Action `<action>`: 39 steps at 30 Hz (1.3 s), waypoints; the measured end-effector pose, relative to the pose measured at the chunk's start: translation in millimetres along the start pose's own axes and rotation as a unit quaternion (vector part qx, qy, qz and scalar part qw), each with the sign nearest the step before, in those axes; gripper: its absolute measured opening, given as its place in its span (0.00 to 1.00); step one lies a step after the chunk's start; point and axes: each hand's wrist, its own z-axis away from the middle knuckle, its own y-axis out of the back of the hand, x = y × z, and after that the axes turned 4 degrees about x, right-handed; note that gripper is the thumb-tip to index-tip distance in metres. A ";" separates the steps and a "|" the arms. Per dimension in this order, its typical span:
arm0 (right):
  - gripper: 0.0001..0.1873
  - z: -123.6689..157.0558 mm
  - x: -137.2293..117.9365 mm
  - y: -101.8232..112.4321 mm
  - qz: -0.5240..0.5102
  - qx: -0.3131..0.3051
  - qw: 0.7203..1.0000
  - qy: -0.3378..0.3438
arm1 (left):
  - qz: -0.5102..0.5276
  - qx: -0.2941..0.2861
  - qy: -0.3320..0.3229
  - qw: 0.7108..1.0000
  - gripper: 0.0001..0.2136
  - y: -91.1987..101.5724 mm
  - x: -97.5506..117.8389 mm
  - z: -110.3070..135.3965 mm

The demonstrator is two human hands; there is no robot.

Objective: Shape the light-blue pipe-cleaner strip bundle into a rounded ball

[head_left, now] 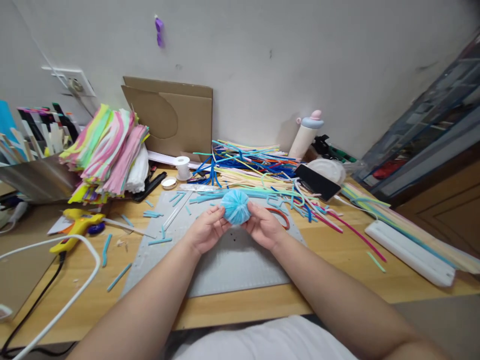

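Note:
A fluffy light-blue pompom-like ball (236, 206), with strands running out from its centre, is held up between both hands. My left hand (206, 229) pinches its left side with thumb and fingers. On the opposite side, my right hand (265, 226) is closed on it the same way. Below lies a grey cutting mat (240, 265) with small dark specks on it. Short cut pieces of blue pipe cleaner (160, 241) are scattered over the mat's left part. Orange scissor handles (281, 215) show partly behind my right hand.
A yellow glue gun (77, 225) with its cord lies at left. Pipe cleaner bundles (255, 162) cover the back, near a black phone (317, 182) and a bottle (304, 137). A white power strip (410, 252) sits right. Cardboard (187, 115) leans on the wall.

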 end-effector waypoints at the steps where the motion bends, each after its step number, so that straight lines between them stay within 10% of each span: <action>1: 0.16 0.7 -0.8 0.3 -0.009 -0.007 1.000 -0.010 | 0.007 -0.006 0.008 1.000 0.14 1.0 -0.7 0.0; 12: 0.18 5.8 -3.7 -1.1 -0.033 0.001 0.997 -0.064 | 0.052 -0.005 0.085 0.995 0.16 3.2 4.1 2.4; 21: 0.13 1.2 -2.0 0.0 -0.058 -0.003 0.997 -0.042 | 0.074 0.038 0.011 0.996 0.09 3.1 5.1 0.2; 39: 0.16 10.0 -0.2 -9.0 -0.033 -0.002 0.998 -0.046 | 0.006 -0.048 0.040 0.998 0.13 -1.4 -1.2 5.4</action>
